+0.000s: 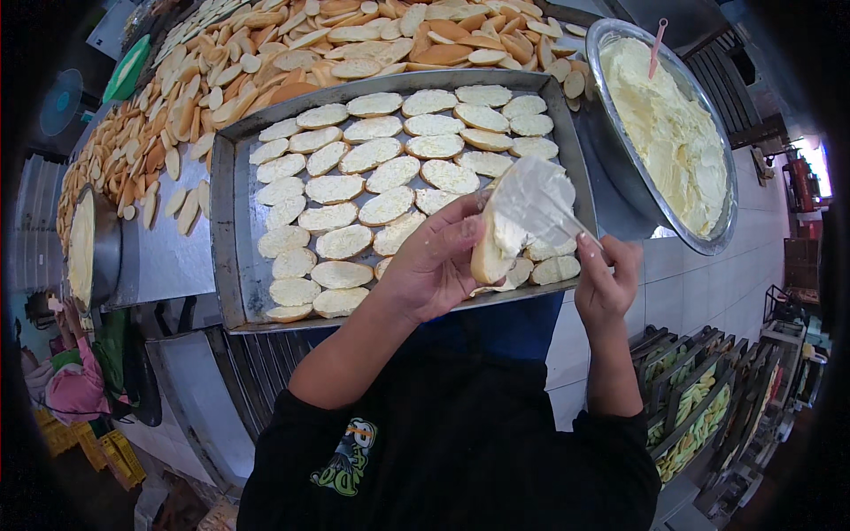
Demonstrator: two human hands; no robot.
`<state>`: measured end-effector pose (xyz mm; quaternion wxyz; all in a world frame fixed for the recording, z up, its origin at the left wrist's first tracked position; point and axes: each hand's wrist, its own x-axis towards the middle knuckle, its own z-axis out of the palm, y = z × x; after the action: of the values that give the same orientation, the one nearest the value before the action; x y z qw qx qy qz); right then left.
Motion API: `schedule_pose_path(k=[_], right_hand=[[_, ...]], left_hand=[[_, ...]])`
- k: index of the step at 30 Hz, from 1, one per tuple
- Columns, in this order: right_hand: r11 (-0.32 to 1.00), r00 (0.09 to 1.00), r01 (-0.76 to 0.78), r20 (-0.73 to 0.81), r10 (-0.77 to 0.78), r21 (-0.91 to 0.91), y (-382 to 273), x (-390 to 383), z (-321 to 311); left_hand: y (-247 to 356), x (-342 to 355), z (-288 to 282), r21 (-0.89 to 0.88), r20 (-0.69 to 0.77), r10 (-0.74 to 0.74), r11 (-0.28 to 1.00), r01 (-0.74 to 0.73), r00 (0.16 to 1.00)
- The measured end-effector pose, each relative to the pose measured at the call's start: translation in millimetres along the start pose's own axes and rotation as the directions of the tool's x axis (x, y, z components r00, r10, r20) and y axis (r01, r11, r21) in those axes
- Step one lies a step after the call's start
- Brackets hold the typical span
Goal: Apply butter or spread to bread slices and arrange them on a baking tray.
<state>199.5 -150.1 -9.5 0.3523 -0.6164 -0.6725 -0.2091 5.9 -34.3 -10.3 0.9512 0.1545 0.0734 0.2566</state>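
Black shirt (443, 442) cloth with a coloured print on the chest lies nearest, just below the hands. Left hand (434, 265) grips one bread piece (489, 264), thumb on the near side, holding it tilted up above the tray's right part. Right hand (607, 276) pinches the handle of a spatula (542, 199) between thumb and fingers; its broad, translucent blade lies against the upper face of that bread piece, with a pale cream smear (511, 237) showing at the blade's edge.

Under and beyond both hands is a dark-rimmed metal tray (224, 239), filled with rows of oval bread slices (335, 188) whose tops are coated pale; bare metal shows along its side left of the hands. Farther off, past the tray, a large heap of uncoated bread (292, 53) covers the bench (168, 257). Beyond the right hand and to its right sits a wide metal bowl (633, 168) of pale yellow cream (668, 124), a pink handle (657, 49) standing up out of it. Well left of the hands is a metal pot (106, 248) of similar cream. Down to the right of the right hand, a rack (691, 358) carries loaded trays. Far left, another person's pink sleeve (84, 372) shows.
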Motion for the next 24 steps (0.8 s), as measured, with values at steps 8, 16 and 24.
schedule_pose_path(k=[8,16,24], right_hand=[[0.905,0.954,-0.288,0.014,0.298,0.313,-5.2,0.8,7.2],[0.664,0.849,-0.516,0.422,0.317,0.540,-8.5,-6.1,20.9],[0.593,0.819,-0.553,0.512,0.259,0.585,-1.5,-13.8,24.1]], left_hand=[[6.4,-3.6,-17.4,-0.025,0.043,-0.024,0.999,0.025,0.999],[15.0,3.2,5.8,0.037,-0.135,0.086,0.996,-0.081,0.987],[17.4,3.2,-1.2,0.067,-0.311,0.057,0.997,-0.038,0.949]])
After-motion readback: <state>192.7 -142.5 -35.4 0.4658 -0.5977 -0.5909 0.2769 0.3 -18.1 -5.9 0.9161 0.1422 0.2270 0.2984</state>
